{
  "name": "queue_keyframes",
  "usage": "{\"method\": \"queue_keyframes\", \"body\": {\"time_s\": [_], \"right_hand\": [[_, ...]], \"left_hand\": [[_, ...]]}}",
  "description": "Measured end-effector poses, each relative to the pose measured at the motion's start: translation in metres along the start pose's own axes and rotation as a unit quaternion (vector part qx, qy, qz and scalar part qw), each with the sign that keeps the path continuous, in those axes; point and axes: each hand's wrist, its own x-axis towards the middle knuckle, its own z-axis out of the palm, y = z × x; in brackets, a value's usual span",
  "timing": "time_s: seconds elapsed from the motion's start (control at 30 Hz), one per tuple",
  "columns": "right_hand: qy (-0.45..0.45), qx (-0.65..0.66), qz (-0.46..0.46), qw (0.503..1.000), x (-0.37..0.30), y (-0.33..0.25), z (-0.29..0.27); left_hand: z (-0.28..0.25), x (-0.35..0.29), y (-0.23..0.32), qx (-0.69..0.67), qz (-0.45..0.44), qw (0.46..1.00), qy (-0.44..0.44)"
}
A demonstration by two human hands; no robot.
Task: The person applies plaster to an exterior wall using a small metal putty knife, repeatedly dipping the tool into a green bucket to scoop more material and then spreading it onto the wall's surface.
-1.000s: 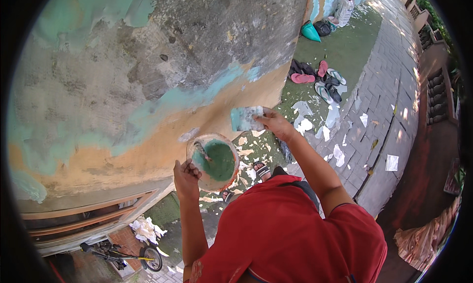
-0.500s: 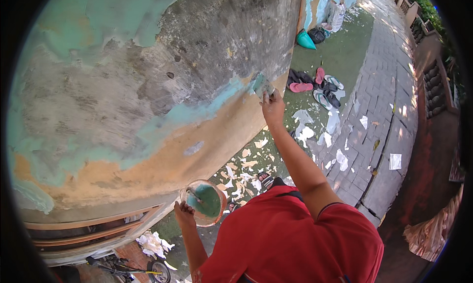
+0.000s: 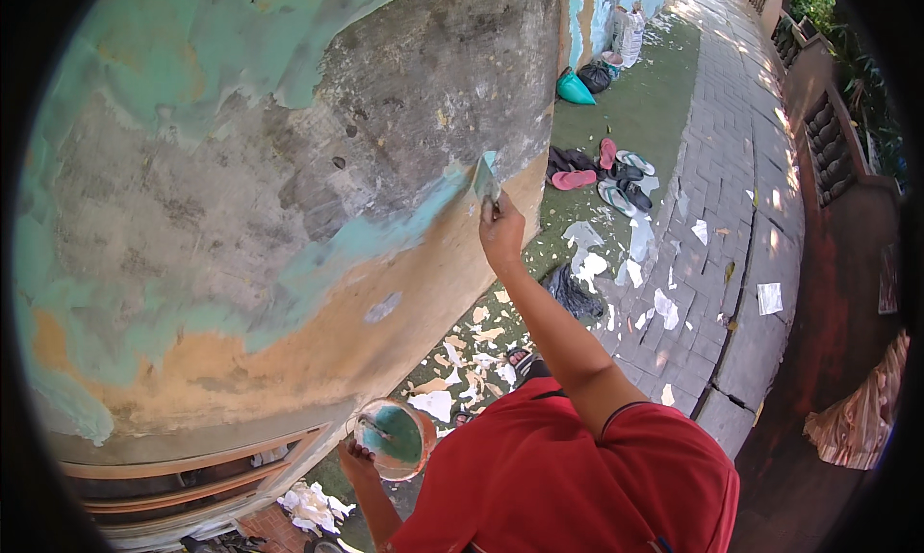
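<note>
My right hand [image 3: 501, 233] grips a putty knife [image 3: 486, 180] with blue-green paste on its blade. The blade meets the wall [image 3: 423, 101] near its right corner, at the end of a pale turquoise smear [image 3: 385, 228]. Above the smear is rough grey plaster; bare tan wall lies below it. Low on the left, my left hand [image 3: 358, 463] is closed on the rim of a round bucket [image 3: 424, 428]. Green paste [image 3: 402, 437] lies inside, and a stick-like tool [image 3: 371, 424] leans in it, its far end hidden.
Paint flakes [image 3: 462, 365] litter the green ground by the wall's foot. Several sandals [image 3: 611, 178] and a black plastic bag [image 3: 571, 291] lie right of my right arm. Farther off stand a teal bag [image 3: 575, 87] and a white sack [image 3: 628, 35]. A grey paved path [image 3: 717, 255] runs alongside.
My right hand has shifted slightly left along the wall, and the blade is now tilted more steeply. The black plastic bag has come into sight. My left hand still holds the bucket.
</note>
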Motion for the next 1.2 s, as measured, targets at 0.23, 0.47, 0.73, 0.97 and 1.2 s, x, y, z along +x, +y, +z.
{"method": "queue_keyframes", "body": {"time_s": [0.23,0.47,0.73,0.97,1.2], "right_hand": [[0.038,-0.042,0.026,0.998,0.035,0.032,0.018],[0.038,0.015,-0.056,0.998,-0.002,-0.027,0.024],[0.026,-0.076,0.033,0.996,0.033,0.030,0.014],[0.020,-0.038,-0.084,0.995,0.002,-0.027,0.033],[0.038,-0.046,0.030,0.998,0.013,0.027,0.001]], "left_hand": [[0.004,0.009,0.000,0.009,0.006,1.000,-0.012],[-0.004,0.008,-0.007,0.005,0.000,0.999,-0.047],[-0.013,0.022,-0.008,0.009,-0.013,0.998,-0.054],[-0.023,0.019,-0.014,0.028,-0.012,0.998,-0.046],[-0.032,0.017,-0.016,0.029,-0.019,0.999,-0.030]]}}
